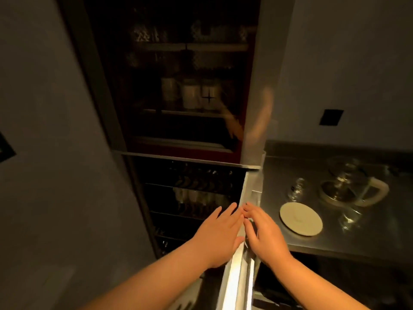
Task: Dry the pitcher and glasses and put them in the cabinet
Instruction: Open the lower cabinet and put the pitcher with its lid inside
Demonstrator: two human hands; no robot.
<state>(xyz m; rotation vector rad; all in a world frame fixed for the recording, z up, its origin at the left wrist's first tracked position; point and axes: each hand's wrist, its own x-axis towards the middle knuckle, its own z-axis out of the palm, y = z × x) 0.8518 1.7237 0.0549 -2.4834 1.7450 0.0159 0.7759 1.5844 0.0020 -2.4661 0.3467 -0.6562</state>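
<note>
A clear glass pitcher (348,191) with a pale handle stands on the steel counter (368,238) at the right. A small glass (296,190) stands to its left and another glass (348,217) in front of it. The tall cabinet (185,97) is open, with mugs and glassware on dim shelves. My left hand (218,233) and my right hand (266,231) lie flat with fingers spread on either side of the lower cabinet door's edge (237,276). Neither hand holds anything.
A pale round saucer (300,219) lies on the counter near my right hand. Lower racks (201,198) hold more glasses. A dark wall (44,153) rises at the left, and a black wall socket (331,117) sits above the counter.
</note>
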